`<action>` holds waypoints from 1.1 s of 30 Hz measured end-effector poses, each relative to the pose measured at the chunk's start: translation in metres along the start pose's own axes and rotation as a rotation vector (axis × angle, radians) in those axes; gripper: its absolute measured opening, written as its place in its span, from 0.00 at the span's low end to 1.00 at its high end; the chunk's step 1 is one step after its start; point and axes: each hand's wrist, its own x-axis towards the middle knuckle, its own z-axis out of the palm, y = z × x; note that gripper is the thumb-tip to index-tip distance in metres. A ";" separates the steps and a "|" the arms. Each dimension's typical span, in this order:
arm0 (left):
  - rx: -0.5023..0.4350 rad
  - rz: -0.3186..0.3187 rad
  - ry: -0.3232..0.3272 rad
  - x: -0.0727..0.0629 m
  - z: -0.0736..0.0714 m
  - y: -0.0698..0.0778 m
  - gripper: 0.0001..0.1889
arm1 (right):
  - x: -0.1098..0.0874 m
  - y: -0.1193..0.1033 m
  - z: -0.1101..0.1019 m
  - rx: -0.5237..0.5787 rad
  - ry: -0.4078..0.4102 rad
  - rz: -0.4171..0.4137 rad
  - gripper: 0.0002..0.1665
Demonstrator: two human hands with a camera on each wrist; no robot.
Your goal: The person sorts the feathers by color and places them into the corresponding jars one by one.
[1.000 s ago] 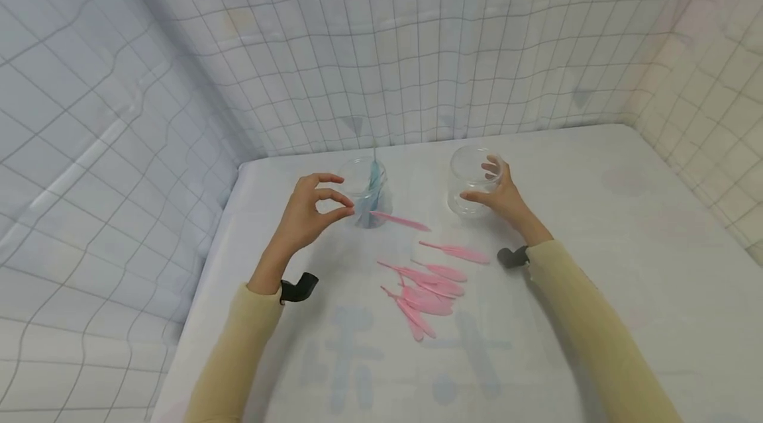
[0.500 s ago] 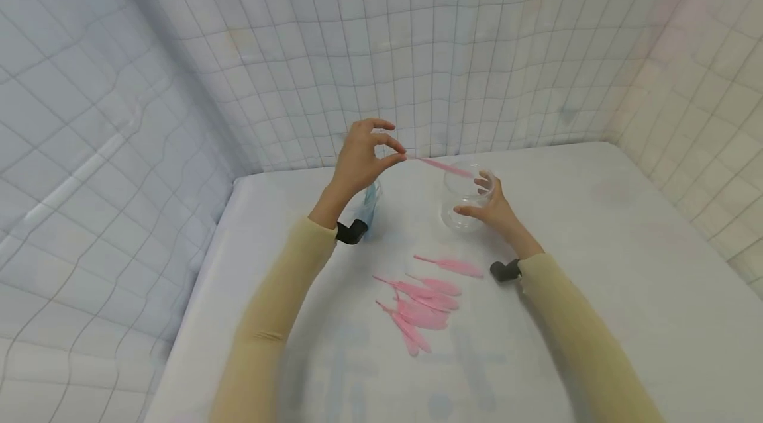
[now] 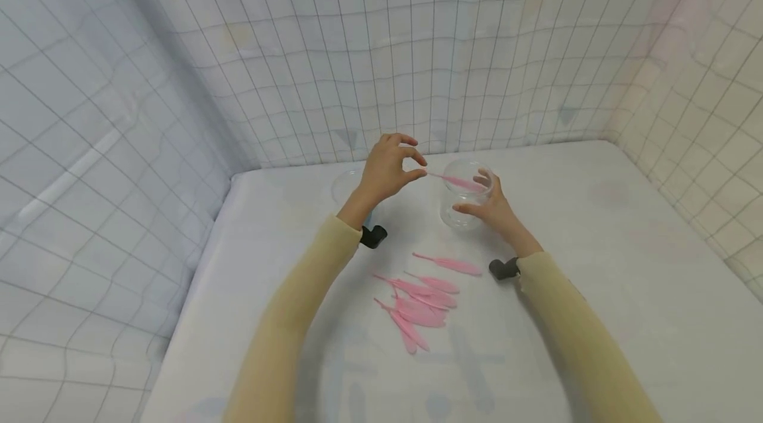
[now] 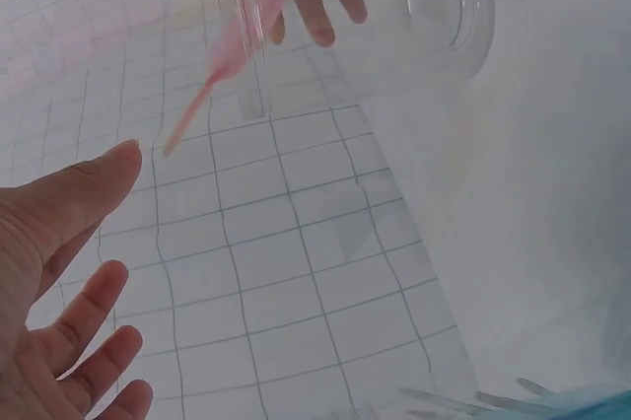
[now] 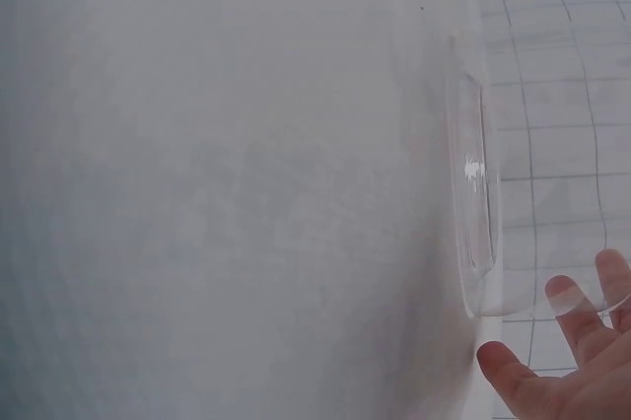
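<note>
Gridded cloth [image 3: 334,46]: hung at back & both sides.
White table [image 3: 596,330]: extended flat in front of cloth.
Yellow sleeves [image 3: 286,317]: reached in fr. near side, L & R.
L hand [image 3: 384,170]: hovered nr. rim of R jar [image 3: 452,201], w/ thumb & fingers spread, just apart fr. quill tip (ref. L wrist view).
R hand [image 3: 499,211]: gripped R jar fr. R side, w/ thumb on near face & fingers behind.
R jar: stood upright, transparent.
L jar [image 3: 342,190]: stood farther L, partly hidden behind L hand & sleeve.
Loose pink feathers [image 3: 423,307]: lay on table betw. sleeves, mostly overlapping.
Blue feathers [image 4: 596,408]: showed only in part, at L jar.
Single pink feather [image 3: 463,183]: slanted across R jar mouth, w/ broad end inside, quill past rim twd. L hand.
Black wrist mounts [image 3: 374,236]: sat at each cuff.
</note>
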 end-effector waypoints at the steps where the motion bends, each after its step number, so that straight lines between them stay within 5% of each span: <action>1: -0.008 -0.005 -0.001 -0.004 0.001 -0.002 0.09 | 0.000 0.000 0.001 -0.003 0.002 -0.005 0.64; 6: -0.080 -0.005 0.011 -0.026 -0.002 -0.012 0.09 | 0.000 0.002 0.000 -0.014 -0.003 -0.027 0.64; 12: -0.202 0.138 -0.022 -0.061 -0.005 -0.014 0.08 | 0.002 0.003 -0.001 -0.008 -0.006 -0.035 0.64; 16: -0.326 0.182 -0.195 -0.088 -0.002 -0.015 0.09 | 0.002 0.004 -0.001 -0.006 -0.011 -0.029 0.64; 22: -0.453 0.142 -0.459 -0.119 0.012 -0.031 0.10 | 0.003 0.004 -0.001 -0.014 -0.011 -0.020 0.64; 33: -0.342 0.129 -0.581 -0.138 0.036 -0.031 0.05 | 0.003 0.001 0.000 0.008 -0.004 0.003 0.63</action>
